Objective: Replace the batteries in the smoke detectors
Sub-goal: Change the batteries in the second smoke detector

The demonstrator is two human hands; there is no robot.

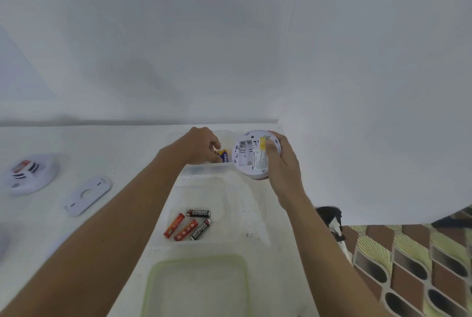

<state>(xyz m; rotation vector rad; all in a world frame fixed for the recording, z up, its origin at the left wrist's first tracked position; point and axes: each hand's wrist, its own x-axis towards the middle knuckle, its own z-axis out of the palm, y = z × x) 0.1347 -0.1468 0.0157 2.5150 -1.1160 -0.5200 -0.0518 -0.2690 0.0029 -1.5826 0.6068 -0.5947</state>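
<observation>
The right hand [281, 166] grips the smoke detector [251, 154], its battery slots empty. The left hand [201, 147] pinches a fresh battery [224, 155]; a second detector [32, 173] waits.

On a table [115, 153] against a wall [229, 48], three tubs stand in a row from near to far. Four loose batteries [189, 224] lie in the middle tub [231, 204]. The left hand [201, 145] is over the far tub [173, 136], fingers at a battery [224, 155] inside. Just right of it, the right hand [281, 166] holds a smoke detector [251, 155]. At far left lie a second detector [32, 173] and, nearer, a mounting plate [88, 195].
</observation>
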